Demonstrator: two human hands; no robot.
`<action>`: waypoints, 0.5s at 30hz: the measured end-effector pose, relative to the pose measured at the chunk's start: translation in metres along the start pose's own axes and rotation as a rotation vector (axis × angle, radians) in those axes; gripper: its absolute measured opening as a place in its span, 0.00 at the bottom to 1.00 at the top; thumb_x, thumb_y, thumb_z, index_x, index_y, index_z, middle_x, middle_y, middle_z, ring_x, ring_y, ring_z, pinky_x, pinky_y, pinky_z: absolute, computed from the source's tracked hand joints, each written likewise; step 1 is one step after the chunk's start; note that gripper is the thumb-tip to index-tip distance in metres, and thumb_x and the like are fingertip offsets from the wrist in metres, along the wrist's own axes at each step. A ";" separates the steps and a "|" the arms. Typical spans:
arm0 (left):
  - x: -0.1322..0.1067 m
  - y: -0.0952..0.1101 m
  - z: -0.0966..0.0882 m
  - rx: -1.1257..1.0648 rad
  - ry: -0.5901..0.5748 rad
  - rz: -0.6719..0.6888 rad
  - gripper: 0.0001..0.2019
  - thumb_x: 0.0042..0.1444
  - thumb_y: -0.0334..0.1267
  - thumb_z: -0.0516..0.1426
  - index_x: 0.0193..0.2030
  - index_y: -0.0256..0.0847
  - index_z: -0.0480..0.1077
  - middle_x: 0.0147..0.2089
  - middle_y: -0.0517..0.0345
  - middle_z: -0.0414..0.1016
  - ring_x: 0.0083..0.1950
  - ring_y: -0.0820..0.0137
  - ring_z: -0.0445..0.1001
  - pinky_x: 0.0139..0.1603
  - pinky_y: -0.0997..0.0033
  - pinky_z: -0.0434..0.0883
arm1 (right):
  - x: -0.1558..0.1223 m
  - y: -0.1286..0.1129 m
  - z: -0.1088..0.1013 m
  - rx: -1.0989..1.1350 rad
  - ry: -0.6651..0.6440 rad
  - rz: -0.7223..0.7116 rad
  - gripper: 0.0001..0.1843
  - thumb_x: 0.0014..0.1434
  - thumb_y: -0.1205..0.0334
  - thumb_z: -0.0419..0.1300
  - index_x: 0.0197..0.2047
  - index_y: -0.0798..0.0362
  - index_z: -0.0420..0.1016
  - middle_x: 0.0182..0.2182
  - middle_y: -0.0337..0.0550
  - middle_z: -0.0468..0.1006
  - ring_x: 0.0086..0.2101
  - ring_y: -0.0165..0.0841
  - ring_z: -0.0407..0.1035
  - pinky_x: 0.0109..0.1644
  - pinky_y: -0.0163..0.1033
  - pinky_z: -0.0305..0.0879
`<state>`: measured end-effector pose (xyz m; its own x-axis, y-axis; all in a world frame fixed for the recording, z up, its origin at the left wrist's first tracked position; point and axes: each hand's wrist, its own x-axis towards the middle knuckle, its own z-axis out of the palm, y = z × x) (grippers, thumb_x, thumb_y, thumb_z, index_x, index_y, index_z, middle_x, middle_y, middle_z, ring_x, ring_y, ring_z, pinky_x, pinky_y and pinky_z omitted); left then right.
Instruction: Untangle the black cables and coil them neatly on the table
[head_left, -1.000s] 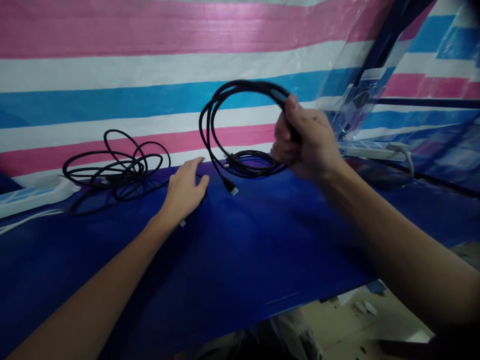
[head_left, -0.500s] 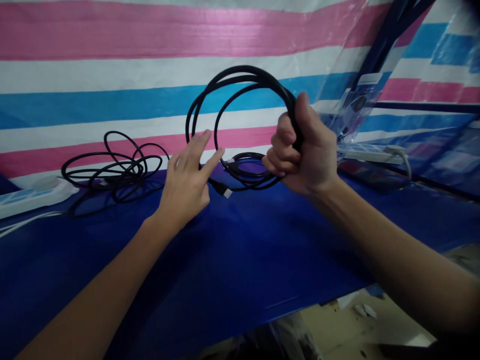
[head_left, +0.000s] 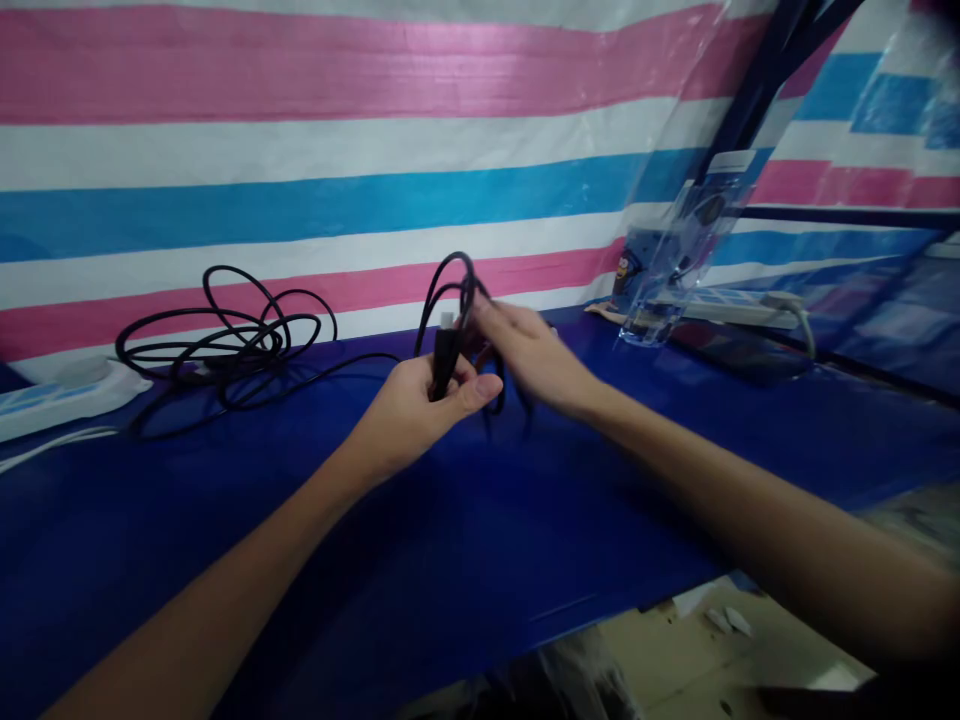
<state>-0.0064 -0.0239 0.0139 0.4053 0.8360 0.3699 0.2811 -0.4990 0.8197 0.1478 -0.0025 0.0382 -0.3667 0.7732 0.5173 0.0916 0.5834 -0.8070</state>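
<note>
My left hand (head_left: 427, 400) is closed round a coiled black cable, near its black plug (head_left: 445, 358) with a pale metal tip pointing up. Opposite it, my right hand (head_left: 536, 358) is slightly blurred and pinches the same coil from the right. The coil's narrow loops (head_left: 466, 270) rise just above both hands, over the table. Fingertips of the right hand are partly hidden behind the cable. To the left, a loose tangle of black cable (head_left: 266, 345) lies on the blue table, one strand running toward my left hand.
A white power strip (head_left: 71, 397) with white wires sits at the left edge. Toward the right are a clear plastic package (head_left: 675, 270), another power strip (head_left: 742, 305) and a dark flat object (head_left: 739, 350). A striped sheet (head_left: 315, 150) hangs behind the blue table (head_left: 465, 560).
My right hand has come down and left with the coil, which now shows narrow, edge-on loops. My left hand has moved right and closed on the cable beside the plug.
</note>
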 end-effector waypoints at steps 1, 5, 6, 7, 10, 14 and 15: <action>0.001 0.001 0.004 -0.162 0.021 -0.028 0.19 0.52 0.55 0.57 0.26 0.39 0.62 0.17 0.68 0.55 0.16 0.80 0.54 0.17 0.77 0.53 | -0.002 0.005 0.006 -0.029 -0.017 -0.022 0.22 0.64 0.46 0.45 0.30 0.55 0.64 0.26 0.39 0.70 0.28 0.27 0.66 0.34 0.34 0.62; 0.006 0.001 0.008 -0.516 0.188 -0.122 0.21 0.51 0.57 0.56 0.26 0.39 0.63 0.21 0.64 0.61 0.19 0.78 0.60 0.14 0.78 0.54 | -0.011 0.016 0.022 -0.254 -0.082 -0.123 0.21 0.67 0.48 0.38 0.40 0.54 0.62 0.30 0.41 0.72 0.30 0.29 0.67 0.37 0.37 0.61; 0.006 0.002 0.007 -0.569 0.222 -0.142 0.20 0.51 0.55 0.57 0.26 0.38 0.64 0.22 0.63 0.62 0.20 0.78 0.62 0.15 0.79 0.55 | -0.013 0.017 0.025 -0.399 -0.065 -0.158 0.21 0.67 0.49 0.37 0.42 0.55 0.62 0.33 0.44 0.72 0.32 0.31 0.67 0.38 0.38 0.61; 0.007 0.002 0.006 -0.616 0.242 -0.165 0.18 0.52 0.53 0.58 0.27 0.38 0.65 0.23 0.63 0.63 0.22 0.78 0.63 0.17 0.80 0.58 | -0.015 0.016 0.028 -0.571 -0.033 -0.191 0.22 0.67 0.49 0.37 0.42 0.56 0.63 0.34 0.47 0.73 0.34 0.33 0.67 0.40 0.41 0.60; 0.006 0.006 0.005 -0.728 0.228 -0.240 0.10 0.54 0.41 0.58 0.29 0.36 0.68 0.26 0.62 0.66 0.27 0.78 0.66 0.27 0.80 0.66 | -0.019 0.009 0.032 -0.999 0.028 -0.246 0.27 0.66 0.47 0.37 0.41 0.59 0.68 0.34 0.54 0.74 0.36 0.40 0.66 0.45 0.47 0.55; 0.006 0.012 0.003 -0.832 0.241 -0.243 0.08 0.56 0.33 0.55 0.27 0.36 0.66 0.25 0.63 0.66 0.26 0.79 0.67 0.32 0.80 0.68 | -0.016 -0.003 0.017 -1.039 0.110 -0.248 0.27 0.65 0.47 0.40 0.33 0.56 0.73 0.28 0.51 0.73 0.32 0.39 0.66 0.45 0.47 0.54; 0.007 0.012 0.001 -0.826 0.270 -0.236 0.09 0.57 0.34 0.54 0.27 0.36 0.65 0.23 0.64 0.65 0.24 0.79 0.67 0.32 0.79 0.68 | -0.014 -0.005 0.010 -0.969 0.159 -0.220 0.28 0.65 0.47 0.41 0.30 0.55 0.73 0.25 0.48 0.72 0.30 0.37 0.66 0.43 0.45 0.55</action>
<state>0.0011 -0.0245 0.0260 0.1683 0.9732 0.1570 -0.4263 -0.0717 0.9017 0.1432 -0.0186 0.0326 -0.3450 0.6070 0.7159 0.7762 0.6133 -0.1460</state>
